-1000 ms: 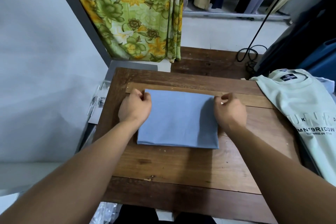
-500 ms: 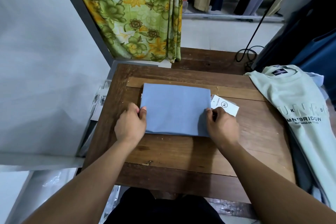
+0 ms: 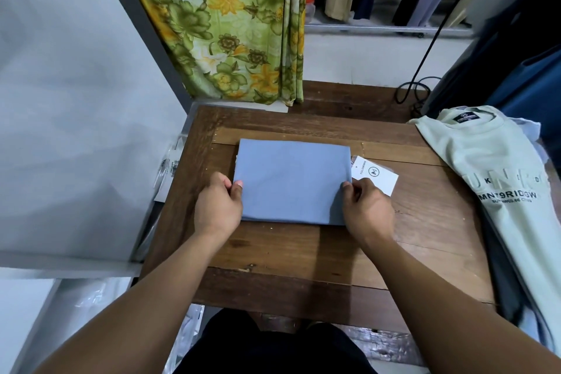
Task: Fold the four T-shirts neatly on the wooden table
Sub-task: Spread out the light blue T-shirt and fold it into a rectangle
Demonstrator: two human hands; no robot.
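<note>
With my left hand and right hand each pinching a side edge of the folded blue T-shirt at the middle of the wooden table, I should move both sides evenly and tuck in the white tag poking out on the right.

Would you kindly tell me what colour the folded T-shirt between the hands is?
The folded T-shirt is plain light blue, shown best in the head view.

1 head-worn wide-angle view, looking forward and down, close over the wooden table
</note>
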